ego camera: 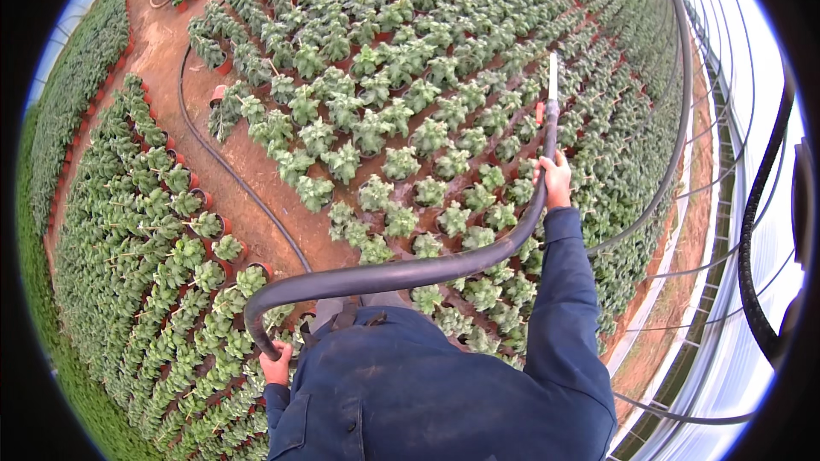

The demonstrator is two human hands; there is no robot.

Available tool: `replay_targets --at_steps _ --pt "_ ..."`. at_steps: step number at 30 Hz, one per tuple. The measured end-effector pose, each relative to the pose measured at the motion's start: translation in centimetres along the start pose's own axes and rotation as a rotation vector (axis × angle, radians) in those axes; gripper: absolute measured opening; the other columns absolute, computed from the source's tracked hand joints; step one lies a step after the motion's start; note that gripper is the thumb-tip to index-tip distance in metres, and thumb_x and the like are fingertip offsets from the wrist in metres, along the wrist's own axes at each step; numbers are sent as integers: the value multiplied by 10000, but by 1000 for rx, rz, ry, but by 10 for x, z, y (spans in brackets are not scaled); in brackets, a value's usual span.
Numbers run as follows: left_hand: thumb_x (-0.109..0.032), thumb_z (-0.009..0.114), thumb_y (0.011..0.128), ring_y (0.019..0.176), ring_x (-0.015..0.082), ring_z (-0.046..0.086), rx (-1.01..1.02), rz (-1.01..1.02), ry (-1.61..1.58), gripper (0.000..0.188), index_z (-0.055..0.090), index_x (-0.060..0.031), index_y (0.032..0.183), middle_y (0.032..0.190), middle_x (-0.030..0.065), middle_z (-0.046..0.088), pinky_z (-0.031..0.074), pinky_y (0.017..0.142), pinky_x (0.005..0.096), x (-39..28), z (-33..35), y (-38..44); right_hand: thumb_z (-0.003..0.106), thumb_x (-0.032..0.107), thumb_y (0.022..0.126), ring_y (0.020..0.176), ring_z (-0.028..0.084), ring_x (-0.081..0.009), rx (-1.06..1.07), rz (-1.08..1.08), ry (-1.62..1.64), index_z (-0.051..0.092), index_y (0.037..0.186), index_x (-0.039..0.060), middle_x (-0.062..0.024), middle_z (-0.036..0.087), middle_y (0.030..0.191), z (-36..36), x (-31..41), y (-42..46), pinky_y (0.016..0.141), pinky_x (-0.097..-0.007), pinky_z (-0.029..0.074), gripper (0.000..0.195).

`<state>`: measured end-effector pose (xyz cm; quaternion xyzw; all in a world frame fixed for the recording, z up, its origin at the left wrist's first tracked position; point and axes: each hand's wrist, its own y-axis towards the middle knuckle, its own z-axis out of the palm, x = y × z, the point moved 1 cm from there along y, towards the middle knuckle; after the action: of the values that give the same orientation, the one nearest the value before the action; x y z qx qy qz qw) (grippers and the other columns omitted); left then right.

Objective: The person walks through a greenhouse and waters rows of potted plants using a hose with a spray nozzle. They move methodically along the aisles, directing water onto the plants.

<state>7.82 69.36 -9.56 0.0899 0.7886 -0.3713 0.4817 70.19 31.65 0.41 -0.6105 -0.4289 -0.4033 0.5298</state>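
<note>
A thick black hose (384, 274) bends across in front of my body from one hand to the other. My right hand (555, 178), arm stretched forward, grips it near its far end. Beyond that hand, the hose carries a white pipe nozzle (553, 77) and a small red valve handle (540, 113). My left hand (277, 365), low at my left side, is closed around the hose where it curves down. The nozzle end is over rows of leafy green potted plants (400, 163). I cannot tell whether water is flowing from it.
More potted plants in red-brown pots (198, 198) stand to the left. A bare dirt path (237, 218) separates the blocks, with a thinner stretch of hose (246, 189) lying on it. An orange pot (218, 95) lies tipped there. Greenhouse hoops and plastic sheeting (749, 205) rise at right.
</note>
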Motion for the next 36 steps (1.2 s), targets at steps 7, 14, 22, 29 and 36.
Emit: replay_targets --at_steps 7,14,22,29,36 --pt "-103 704 766 571 94 536 -19 -17 27 130 603 -21 768 661 6 585 450 560 238 -13 0 -3 550 52 831 493 516 -126 40 57 2 448 1137 40 -45 536 668 6 -13 -7 392 -254 443 323" --pt "-114 710 755 595 82 526 -36 -34 13 136 605 -29 745 665 -6 580 430 583 237 -19 -3 -8 543 48 833 487 511 -123 108 129 27 447 1131 43 -47 539 674 9 -36 -23 390 -255 449 313" --pt "-74 707 747 592 90 535 -52 -65 -31 115 609 -22 777 671 6 591 444 577 238 -19 -7 -11 541 50 816 494 514 -127 117 205 -29 400 1233 13 -54 538 679 10 -61 -25 394 -266 457 442" --pt "-69 699 746 610 88 531 -71 -84 -48 111 602 -26 778 683 1 582 444 589 238 -10 -14 -17 531 45 823 502 513 -129 188 266 -40 403 1196 25 -52 527 688 14 -71 -51 399 -273 448 395" --pt "-53 688 756 629 90 545 -72 -81 -53 104 597 -21 794 696 4 586 456 607 243 -14 -22 -25 523 61 843 504 515 -129 217 312 22 494 1012 35 -52 541 673 21 -86 -65 411 -265 445 173"
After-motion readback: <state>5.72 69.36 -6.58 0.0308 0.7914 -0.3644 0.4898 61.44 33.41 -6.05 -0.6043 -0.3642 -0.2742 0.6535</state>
